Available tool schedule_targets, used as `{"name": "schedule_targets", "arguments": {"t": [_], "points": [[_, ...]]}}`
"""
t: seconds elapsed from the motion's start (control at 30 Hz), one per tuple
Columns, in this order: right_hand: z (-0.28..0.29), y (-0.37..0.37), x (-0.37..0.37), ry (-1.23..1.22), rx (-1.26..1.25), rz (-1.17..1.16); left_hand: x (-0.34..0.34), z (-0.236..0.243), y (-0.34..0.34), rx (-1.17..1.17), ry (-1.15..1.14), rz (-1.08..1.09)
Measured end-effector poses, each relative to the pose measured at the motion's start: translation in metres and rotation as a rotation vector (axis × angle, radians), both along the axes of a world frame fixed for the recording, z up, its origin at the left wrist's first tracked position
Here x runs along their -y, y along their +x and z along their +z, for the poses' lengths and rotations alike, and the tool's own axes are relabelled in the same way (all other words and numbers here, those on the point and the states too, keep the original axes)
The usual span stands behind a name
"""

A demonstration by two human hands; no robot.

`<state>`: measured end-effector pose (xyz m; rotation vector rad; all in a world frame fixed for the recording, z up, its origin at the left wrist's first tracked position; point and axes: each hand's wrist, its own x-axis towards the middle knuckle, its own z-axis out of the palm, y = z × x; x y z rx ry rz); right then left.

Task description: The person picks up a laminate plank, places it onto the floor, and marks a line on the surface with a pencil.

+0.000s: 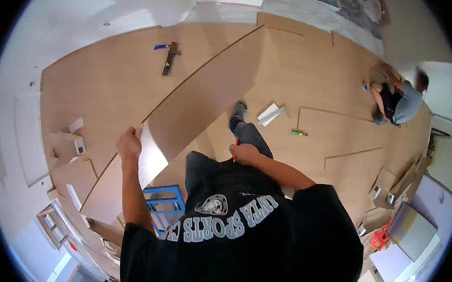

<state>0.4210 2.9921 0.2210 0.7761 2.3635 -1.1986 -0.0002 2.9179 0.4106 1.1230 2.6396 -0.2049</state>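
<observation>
- A long plank (184,117) was held near its close end by the left hand (129,145), whose fingers were curled over the plank's upper edge.
- From that grip the plank's long axis ran up and to the right, its far end reaching well out over the laid floor (105,86); a short stretch ran down and left below the hand.
- The plank was tilted on edge, its pale face turned toward the body, and no touch with the floor could be made out.
- The left hand was on the plank; the right hand (244,153) was kept apart from it, at the thigh.
- The right hand was closed round a thin red pencil (235,149).
- A flat tool (169,57) lay on the floor beyond the plank, well apart from both hands.
</observation>
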Motion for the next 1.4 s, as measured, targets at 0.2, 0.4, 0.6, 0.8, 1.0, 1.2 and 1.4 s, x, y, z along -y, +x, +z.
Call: {"name": "schedule_targets", "arguments": {"t": [0.2, 0.4, 0.6, 0.8, 1.0, 1.2, 1.4], "points": [[0.021, 0.054, -0.087, -0.326, -0.113, -0.454, -0.209, -0.066, -0.075, 0.092, -0.125, -0.014], [0.050, 0.070, -0.152, -0.518, -0.016, -0.730, -0.356, -0.176, -0.144, 0.183, -0.135, -0.150], [-0.057, 0.042, -0.238, -0.514, 0.135, -0.859, -0.536, -0.303, -0.148, 0.297, -0.168, -0.147], [-0.362, 0.048, -0.421, 0.109, 0.180, -0.631, -0.640, -0.522, -0.174, 0.179, -0.131, -0.309], [-0.597, -0.004, -0.629, 0.638, 0.069, -0.568, -0.685, -0.641, -0.165, 0.081, 0.046, -0.316], [-0.712, -0.074, -0.707, 0.753, 0.257, -0.497, -0.676, -0.665, -0.150, -0.025, -0.004, -0.198], [-0.770, -0.036, -0.732, 0.390, 0.543, -0.079, -0.633, -0.656, -0.139, 0.029, -0.057, -0.106]]}}
